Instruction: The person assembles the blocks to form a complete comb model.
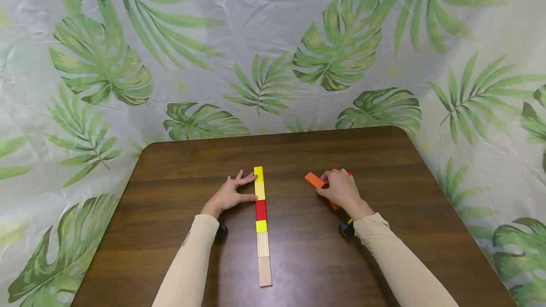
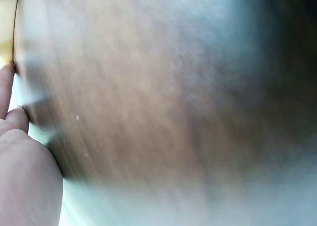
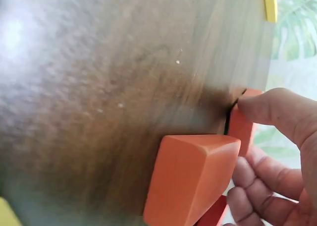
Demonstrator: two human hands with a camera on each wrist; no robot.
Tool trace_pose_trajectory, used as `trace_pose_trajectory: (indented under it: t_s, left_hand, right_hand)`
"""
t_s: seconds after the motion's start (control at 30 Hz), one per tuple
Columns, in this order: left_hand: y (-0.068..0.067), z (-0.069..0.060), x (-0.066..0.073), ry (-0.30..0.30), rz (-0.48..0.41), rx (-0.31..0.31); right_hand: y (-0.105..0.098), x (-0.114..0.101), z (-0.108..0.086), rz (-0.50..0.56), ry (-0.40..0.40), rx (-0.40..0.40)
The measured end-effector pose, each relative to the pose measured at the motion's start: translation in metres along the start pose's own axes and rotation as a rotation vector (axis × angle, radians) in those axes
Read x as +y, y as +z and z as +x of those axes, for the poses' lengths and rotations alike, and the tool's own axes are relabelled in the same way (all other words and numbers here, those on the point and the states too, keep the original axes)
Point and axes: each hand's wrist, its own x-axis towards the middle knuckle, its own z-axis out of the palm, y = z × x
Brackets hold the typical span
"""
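Observation:
A straight row of blocks runs down the table in the head view: a yellow block (image 1: 259, 171) at the far end, then a pale yellow block (image 1: 259, 192), a red block (image 1: 261, 211), a small yellow block (image 1: 261, 226) and two bare wooden blocks (image 1: 263, 244). Against the row's left side, my left hand (image 1: 226, 195) touches with its thumb and extended fingers. My right hand (image 1: 341, 188) pinches an orange block (image 1: 313, 179) between thumb and fingers, right of the row. Nearer the right wrist camera lies another orange block (image 3: 190, 179), mostly covered by the hand in the head view.
A red block (image 3: 215, 213) shows partly beside the right hand. A yellow piece (image 1: 350, 221) peeks out by the right wrist. The brown table (image 1: 170, 169) ends at a leaf-patterned cloth (image 1: 264, 37) behind.

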Motion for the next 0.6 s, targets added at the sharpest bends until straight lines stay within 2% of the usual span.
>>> trace_pose_trajectory:
  t_s: [0.27,0.6]
  left_hand:
    - [0.000,-0.001,0.000,0.000,-0.002,0.005]
    - [0.000,0.000,-0.001,-0.006,-0.003,0.005]
  right_hand:
    - [-0.002,-0.011,0.025,0.003,-0.064,-0.018]
    - [0.003,-0.040,0.057,0.032,-0.157,-0.135]
